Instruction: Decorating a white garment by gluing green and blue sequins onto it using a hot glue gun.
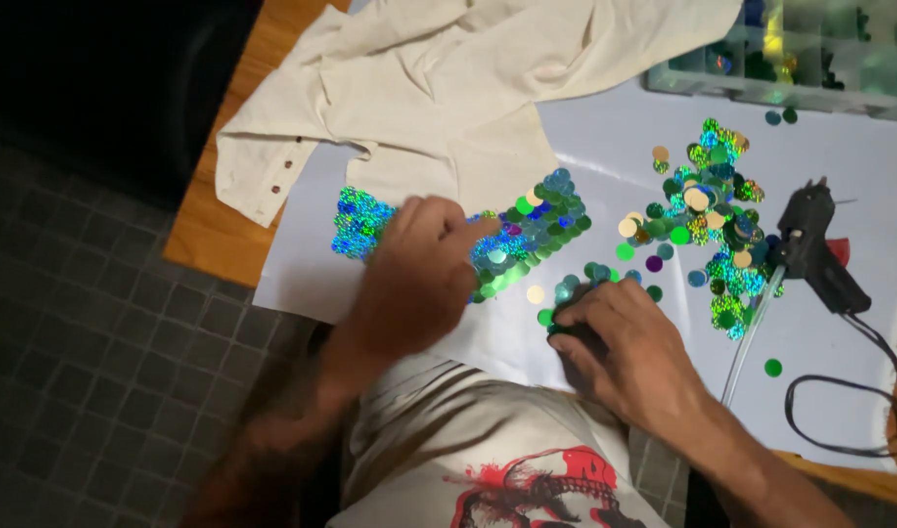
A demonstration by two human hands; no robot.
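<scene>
Nearest the lens: pale T-shirt with a red-and-black print (pixel 527 484) at the bottom edge, w/ both forearms reaching out from it. Left hand (pixel 419 279) lies palm-down on the long strip of overlapping round sequins, blue, green & holographic (pixel 537 230), index finger stretched toward the strip's right part, pressing flat, not clenched round anything. Strip's long axis runs left-to-right, rising a bit to the right; it sits on the white paper sheet (pixel 840 166) just below the cream button-up shirt of creased cloth (pixel 448 78). Right hand (pixel 620 337) is curled fingers-down just beside the strip's lower right end, tips on a few loose green sequins (pixel 546 315); whether it actually pinches one, can't tell. So strip lies up & left of the right hand, directly under the left; left hand is nearer. Scattered pile of loose shiny sequins (pixel 708 215) is right of both hands, black hot-glue gun w/ clear stick & cord (pixel 815 249) beyond that, clear compartment box (pixel 810 59) at top right. Sequins look thin, flat, glossy, overlapped like scales.
</scene>
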